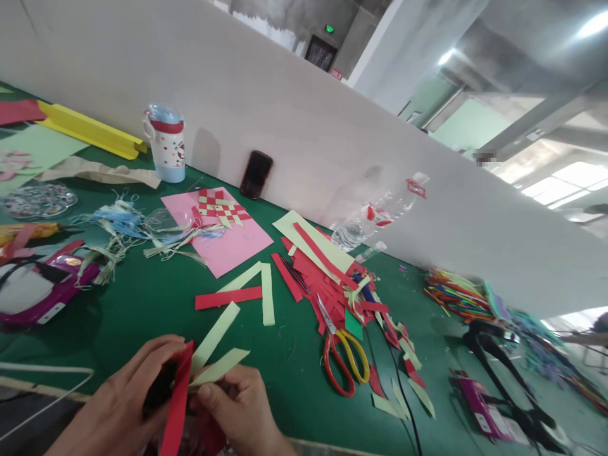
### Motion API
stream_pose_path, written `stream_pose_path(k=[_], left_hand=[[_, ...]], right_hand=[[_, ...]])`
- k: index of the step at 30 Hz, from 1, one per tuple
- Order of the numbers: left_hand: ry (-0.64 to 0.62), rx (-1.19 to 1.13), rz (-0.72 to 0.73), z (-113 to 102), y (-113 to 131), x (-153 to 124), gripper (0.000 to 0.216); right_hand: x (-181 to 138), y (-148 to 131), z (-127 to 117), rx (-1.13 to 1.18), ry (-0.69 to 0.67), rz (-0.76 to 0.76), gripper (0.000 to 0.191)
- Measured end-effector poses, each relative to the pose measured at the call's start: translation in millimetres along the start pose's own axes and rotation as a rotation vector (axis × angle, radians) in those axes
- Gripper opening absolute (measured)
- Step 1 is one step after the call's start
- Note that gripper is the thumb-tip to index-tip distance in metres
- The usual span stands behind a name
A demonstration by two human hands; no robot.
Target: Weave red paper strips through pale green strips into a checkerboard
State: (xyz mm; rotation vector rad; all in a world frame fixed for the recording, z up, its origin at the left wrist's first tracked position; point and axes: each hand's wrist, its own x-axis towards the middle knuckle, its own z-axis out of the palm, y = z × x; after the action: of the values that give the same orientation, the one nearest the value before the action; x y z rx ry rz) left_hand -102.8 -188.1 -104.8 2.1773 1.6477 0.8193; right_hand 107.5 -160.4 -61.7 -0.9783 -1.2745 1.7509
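free: bare green table (137, 316) between left hand (123, 399) and purple case (47, 294) | ahead: loose paper strips (247, 294) | right: scissors (344, 358), red strip pile (327, 285), black cable (403, 405)

At the near edge of the green tabletop (142, 304), the left hand (118, 405) and the right hand (242, 408) pinch a red paper strip (178, 405) and pale green strips (216, 342). Scissors (344, 358) lie to their right.
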Motion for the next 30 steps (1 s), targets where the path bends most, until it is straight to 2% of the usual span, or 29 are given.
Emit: stream_pose_path(k=[2, 6, 7, 9, 11, 13, 16, 18, 23, 25, 27, 30], left_hand=[[-0.001, -0.022, 0.015, -2, 1, 4, 0.042], [-0.052, -0.030, 0.190, -12, 0, 14, 0.036], [-0.039, -0.040, 0.190, -13, 1, 17, 0.033], [0.015, -0.062, 0.095, -15, 6, 23, 0.028], [0.035, -0.075, -0.041, -14, 14, 29, 0.033], [0.010, -0.083, -0.093, -12, 21, 33, 0.036], [-0.011, -0.111, -0.033, -11, 23, 33, 0.034], [-0.022, -0.128, 0.005, -13, 19, 29, 0.046], [-0.085, -0.090, 0.137, -15, 6, 17, 0.072], [-0.106, -0.045, 0.113, -11, 6, 15, 0.078], [-0.109, -0.049, 0.080, -6, 9, 17, 0.073], [-0.062, -0.088, 0.092, 1, 13, 20, 0.064]], right_hand=[[1, -2, -1, -0.047, -0.002, -0.021, 0.037], [-1, -8, -7, -0.184, 0.008, -0.049, 0.032], [-2, -10, -8, -0.220, 0.004, -0.054, 0.031], [-4, -13, -10, -0.298, 0.005, -0.072, 0.028], [-4, -16, -10, -0.369, 0.008, -0.100, 0.025], [-3, -18, -8, -0.410, -0.001, -0.138, 0.024], [-1, -21, -5, -0.417, -0.043, -0.194, 0.021], [0, -22, -5, -0.433, -0.061, -0.208, 0.019], [-3, -15, -6, -0.559, 0.107, -0.222, 0.019], [-6, -15, -5, -0.645, 0.154, -0.334, 0.019], [-9, -20, -3, -0.758, 0.213, -0.569, 0.016], [-14, -34, -2, -0.862, 0.400, -0.913, 0.012]])
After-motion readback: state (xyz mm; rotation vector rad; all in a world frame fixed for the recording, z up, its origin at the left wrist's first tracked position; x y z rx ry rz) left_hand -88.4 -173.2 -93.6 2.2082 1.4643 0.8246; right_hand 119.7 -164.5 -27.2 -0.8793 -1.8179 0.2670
